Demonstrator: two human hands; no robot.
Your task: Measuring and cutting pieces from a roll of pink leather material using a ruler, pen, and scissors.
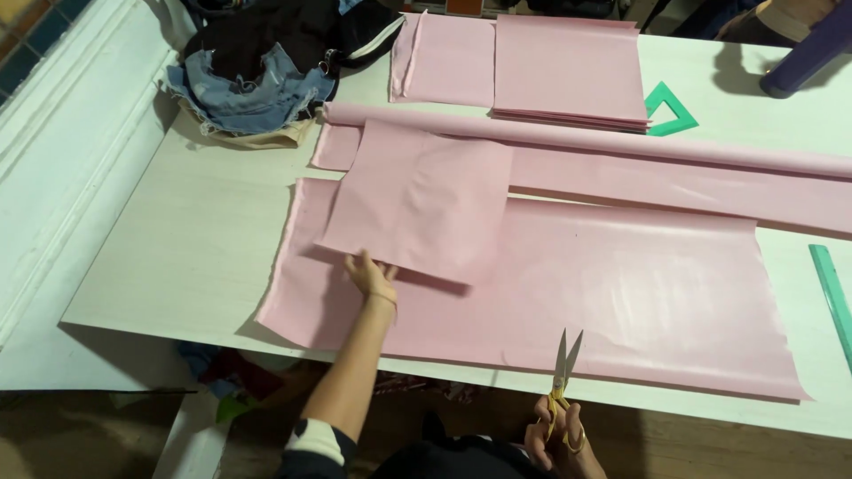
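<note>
Near the tabletop's front edge | left hand [371,275] flat, fingers spread, on pink square [419,200] atop large sheet [621,293] | right hand [561,436] grips open scissors [564,368] | bare tabletop [191,248] leftward

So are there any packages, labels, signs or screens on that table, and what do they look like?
None in view. Only pink fabric sheets, a pile of denim scraps, a green triangle ruler and scissors in the right hand.

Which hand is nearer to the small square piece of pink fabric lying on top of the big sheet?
Left. The left hand touches the small pink piece at its lower edge; the right hand holds scissors off the table's near edge.
</note>
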